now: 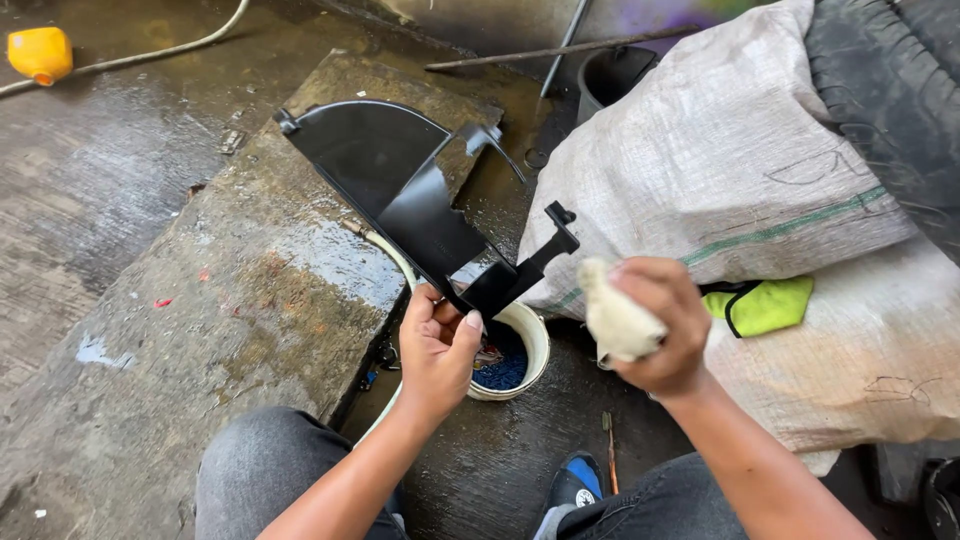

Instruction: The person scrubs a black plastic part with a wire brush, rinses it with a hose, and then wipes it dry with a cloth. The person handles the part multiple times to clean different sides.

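Left hand (438, 345) pinching black plastic cover (420, 200) by its lower edge, raised over white tub (530, 345). Right hand (660, 325) closed round pale rag (612, 318). Beyond, woven sacks (720, 170), wet concrete slab (250, 290).

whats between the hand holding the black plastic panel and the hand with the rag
In the head view, a white tub of dark blue bits sits on the wet ground between the left hand and right hand; the black plastic panel ends above it.
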